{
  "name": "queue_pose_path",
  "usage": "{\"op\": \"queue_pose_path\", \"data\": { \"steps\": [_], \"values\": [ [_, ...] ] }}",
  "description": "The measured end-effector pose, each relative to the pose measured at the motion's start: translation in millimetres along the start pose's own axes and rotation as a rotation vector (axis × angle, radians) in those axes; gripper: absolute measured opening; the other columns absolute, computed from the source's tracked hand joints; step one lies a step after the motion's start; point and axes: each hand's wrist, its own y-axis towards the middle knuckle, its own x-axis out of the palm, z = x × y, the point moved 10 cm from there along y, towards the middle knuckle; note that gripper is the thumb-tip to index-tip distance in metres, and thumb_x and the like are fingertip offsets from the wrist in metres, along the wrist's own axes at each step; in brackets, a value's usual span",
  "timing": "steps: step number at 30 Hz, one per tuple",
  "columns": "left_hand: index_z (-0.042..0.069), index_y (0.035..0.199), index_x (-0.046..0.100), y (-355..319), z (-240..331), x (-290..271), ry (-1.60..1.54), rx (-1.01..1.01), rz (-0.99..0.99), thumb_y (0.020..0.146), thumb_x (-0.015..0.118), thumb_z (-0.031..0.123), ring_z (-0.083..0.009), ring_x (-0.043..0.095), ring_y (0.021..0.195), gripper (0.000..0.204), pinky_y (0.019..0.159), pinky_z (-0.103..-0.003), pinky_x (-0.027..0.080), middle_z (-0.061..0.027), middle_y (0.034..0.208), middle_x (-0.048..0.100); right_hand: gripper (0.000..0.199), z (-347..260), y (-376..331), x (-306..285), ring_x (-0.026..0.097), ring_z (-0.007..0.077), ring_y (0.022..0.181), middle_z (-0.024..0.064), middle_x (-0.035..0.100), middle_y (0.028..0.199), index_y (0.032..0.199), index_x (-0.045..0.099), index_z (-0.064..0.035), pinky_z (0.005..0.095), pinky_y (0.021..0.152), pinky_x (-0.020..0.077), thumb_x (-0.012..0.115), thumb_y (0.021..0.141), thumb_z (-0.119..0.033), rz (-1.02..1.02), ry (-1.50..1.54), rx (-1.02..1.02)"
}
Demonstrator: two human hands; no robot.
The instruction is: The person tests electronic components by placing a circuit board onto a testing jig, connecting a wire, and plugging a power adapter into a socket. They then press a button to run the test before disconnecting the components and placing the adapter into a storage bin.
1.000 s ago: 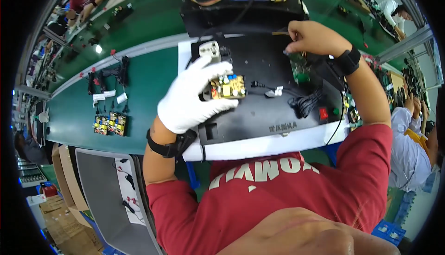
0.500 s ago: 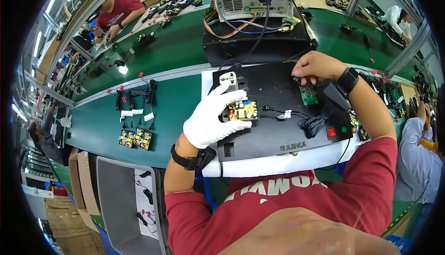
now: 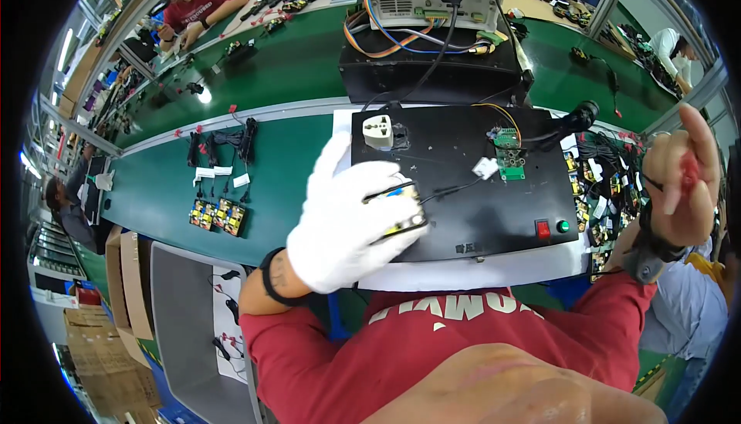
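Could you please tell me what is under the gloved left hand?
Parts of a circuit board show around its fingers, a black cable leading right; the left hand covers the rest.

The green workbench (image 3: 147,192) carries a white sheet (image 3: 502,270) with a black box (image 3: 494,212) on it. Toward the left lie two circuit boards (image 3: 229,216) and black cords (image 3: 247,140)
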Motion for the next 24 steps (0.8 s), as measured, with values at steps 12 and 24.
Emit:
{"op": "queue_pose_path", "data": {
  "steps": [12,24],
  "values": [
    [-0.001,0.092,0.064,-100,-260,-113,-0.05,-1.08,0.554,0.08,0.077,0.022,-0.0149,0.057,0.077,0.029,0.075,-0.03,0.048,-0.0056,0.084,0.063,0.046,179,218,191,0.062,0.0329,0.101,0.0233,0.054,0.124,0.128,0.051,-0.0007,0.0377,0.089,0.0507,0.063,0.086,-0.014,-0.088,-0.367,-0.271],
    [0.0,0.126,0.058,-9,-506,135,-0.385,-0.991,0.016,0.096,0.051,0.019,-0.0207,0.061,0.101,0.036,0.092,-0.031,0.044,-0.0112,0.111,0.067,0.016,228,30,-63,0.066,0.0278,0.084,0.0139,0.068,0.093,0.094,0.069,-0.0003,0.0358,0.076,0.053,0.062,0.081,-0.007,-0.018,-0.817,0.255]
  ]
}}
